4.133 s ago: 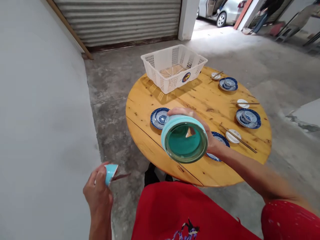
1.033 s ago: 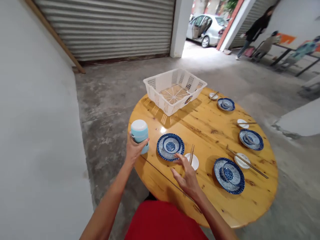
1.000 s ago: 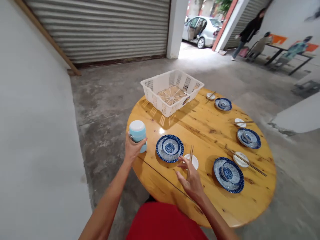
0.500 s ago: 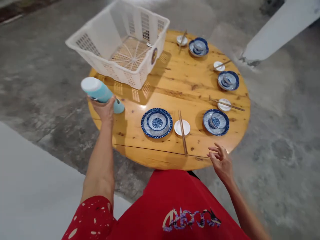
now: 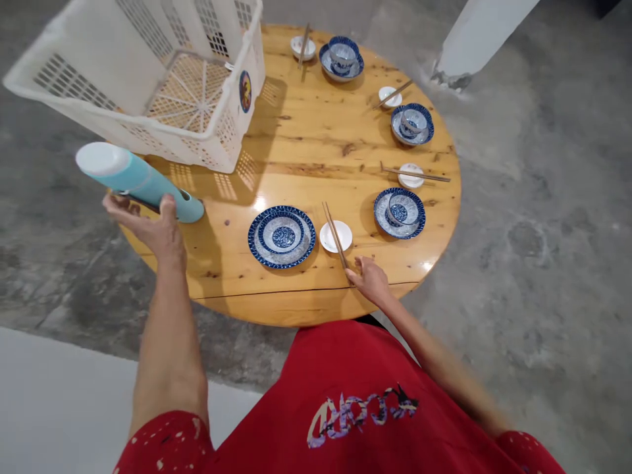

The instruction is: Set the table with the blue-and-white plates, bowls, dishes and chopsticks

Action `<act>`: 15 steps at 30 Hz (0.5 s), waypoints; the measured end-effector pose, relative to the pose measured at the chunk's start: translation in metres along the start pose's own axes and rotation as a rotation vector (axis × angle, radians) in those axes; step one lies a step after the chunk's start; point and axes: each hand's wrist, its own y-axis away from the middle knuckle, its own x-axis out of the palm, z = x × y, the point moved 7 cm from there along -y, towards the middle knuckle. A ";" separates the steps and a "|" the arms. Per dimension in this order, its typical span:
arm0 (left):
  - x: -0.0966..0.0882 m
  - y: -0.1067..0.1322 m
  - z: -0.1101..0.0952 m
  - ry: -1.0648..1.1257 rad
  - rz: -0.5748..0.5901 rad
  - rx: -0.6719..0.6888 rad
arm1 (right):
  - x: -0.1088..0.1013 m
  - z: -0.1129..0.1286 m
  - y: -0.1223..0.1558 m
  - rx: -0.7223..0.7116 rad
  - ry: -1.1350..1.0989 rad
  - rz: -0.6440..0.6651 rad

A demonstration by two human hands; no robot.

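My left hand (image 5: 153, 227) is wrapped round a tall light-blue tube (image 5: 148, 184) with a white end and an oval opening low on its side. The tube leans, its lower end at the left part of the table. At the near edge, my right hand (image 5: 369, 280) has its thumb and fingers on the lower ends of a pair of wooden chopsticks (image 5: 334, 230). These chopsticks lie across a small white dish (image 5: 344, 238). To the left of that dish is a blue-and-white plate (image 5: 307, 240) with a matching bowl (image 5: 283, 236) in it.
A large white plastic crate (image 5: 217, 148) stands at the table's far left. Along the right side of the round wooden table (image 5: 306, 145) are several settings, such as a stacked bowl (image 5: 405, 210) and a dish (image 5: 411, 176) with chopsticks. A white pillar (image 5: 474, 39) rises beyond.
My right hand has moved left from beside the table edge onto the chopsticks, which are turned slightly. My left hand still holds the tube. The view has shifted, bringing the crate closer.
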 end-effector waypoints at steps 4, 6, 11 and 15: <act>-0.026 0.059 0.001 -0.114 -0.260 -0.029 | 0.017 0.014 -0.018 0.090 0.163 0.124; -0.028 0.086 -0.007 -0.144 -0.270 0.015 | 0.025 0.017 -0.024 0.112 0.216 0.166; -0.028 0.151 -0.023 -0.221 -0.314 -0.001 | 0.044 0.016 -0.027 0.095 0.004 0.197; 0.016 0.209 -0.045 -0.092 -0.070 -0.094 | 0.046 0.012 -0.013 0.061 -0.289 0.128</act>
